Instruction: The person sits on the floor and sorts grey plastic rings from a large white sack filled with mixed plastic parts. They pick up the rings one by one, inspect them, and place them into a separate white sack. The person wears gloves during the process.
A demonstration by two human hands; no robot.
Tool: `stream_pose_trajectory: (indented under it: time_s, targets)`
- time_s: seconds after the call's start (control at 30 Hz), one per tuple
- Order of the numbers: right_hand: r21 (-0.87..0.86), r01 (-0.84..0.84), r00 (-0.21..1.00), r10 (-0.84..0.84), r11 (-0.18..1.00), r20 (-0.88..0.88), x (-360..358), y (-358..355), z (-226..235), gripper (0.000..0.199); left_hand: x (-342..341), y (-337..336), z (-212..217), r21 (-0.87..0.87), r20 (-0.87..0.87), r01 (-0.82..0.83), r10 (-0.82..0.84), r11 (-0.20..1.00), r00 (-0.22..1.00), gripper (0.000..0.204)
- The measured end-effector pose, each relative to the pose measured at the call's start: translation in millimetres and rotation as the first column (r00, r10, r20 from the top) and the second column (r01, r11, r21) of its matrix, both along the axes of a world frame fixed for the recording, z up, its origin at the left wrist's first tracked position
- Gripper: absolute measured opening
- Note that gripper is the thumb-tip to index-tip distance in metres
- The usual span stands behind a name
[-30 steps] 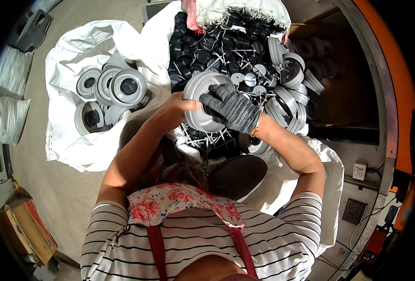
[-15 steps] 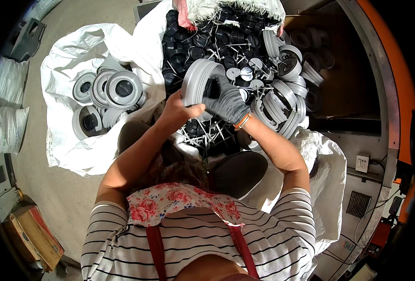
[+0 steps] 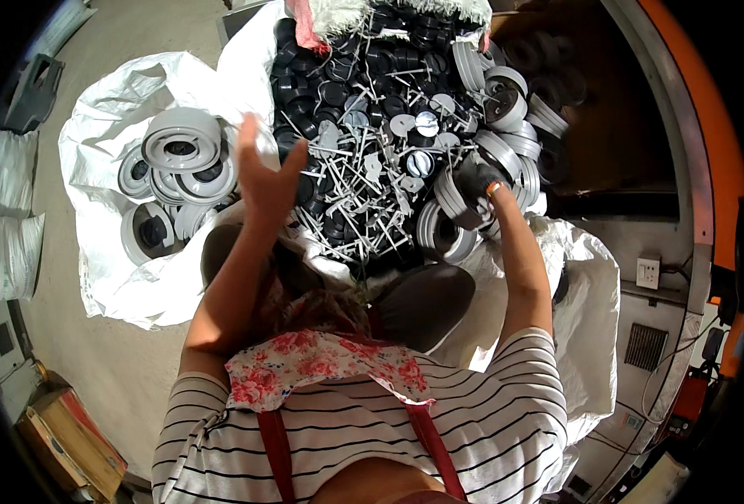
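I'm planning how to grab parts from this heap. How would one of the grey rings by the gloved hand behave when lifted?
The grey ring looks like thin moulded plastic, so probably stiff and light. Being round, it may roll if set on edge. White sticks lie tangled nearby and might snag.

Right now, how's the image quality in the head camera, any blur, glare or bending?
Head view: fisheye bends the orange frame edge; sunlight glares on the white sack; the left hand looks slightly motion-blurred; the gloved right hand sits in harsh contrast; the corners are black.
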State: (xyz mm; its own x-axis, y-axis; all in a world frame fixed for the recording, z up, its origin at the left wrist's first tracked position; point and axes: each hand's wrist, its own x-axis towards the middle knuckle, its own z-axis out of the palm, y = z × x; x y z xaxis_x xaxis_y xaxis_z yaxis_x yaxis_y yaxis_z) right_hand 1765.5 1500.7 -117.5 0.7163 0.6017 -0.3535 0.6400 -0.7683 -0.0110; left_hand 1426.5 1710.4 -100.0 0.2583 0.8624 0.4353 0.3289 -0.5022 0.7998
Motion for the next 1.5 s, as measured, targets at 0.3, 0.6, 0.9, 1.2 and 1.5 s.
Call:
stream_pose_trajectory:
  time_s: [0.3, 0.6, 0.9, 1.2, 1.5]
  targets:
    - [0.628, -0.007, 0.709, 0.447, 0.778, -0.546, -110, 24, 84, 0.052, 13, -29, -9, -0.162, 0.146, 0.515, -0.496, 0.842, 0.856, 0.056]
    - [0.357, -0.324, 0.941, 0.261, 0.876, 0.214, -43, 124, -15, 0.062, 3, -8, -13, -0.790, 0.570, 0.591, -0.157, 0.163, 0.806, 0.044]
    - [0.218, -0.170, 0.983, 0.181, 0.961, -0.033, -16, 126, -56, 0.046, 9, 2, -12, -0.740, 0.389, 0.327, -0.023, 0.588, 0.921, 0.069]
    - [0.696, -0.273, 0.921, 0.389, 0.664, -0.010, -65, 89, 2, 0.021, 16, -18, 13, -0.757, 0.456, 0.534, -0.282, 0.377, 0.844, 0.046]
    - [0.590, -0.326, 0.859, 0.492, 0.739, -0.141, -164, 92, 56, 0.063, 1, -17, -4, -0.635, 0.647, 0.753, -0.414, 0.173, 0.641, 0.029]
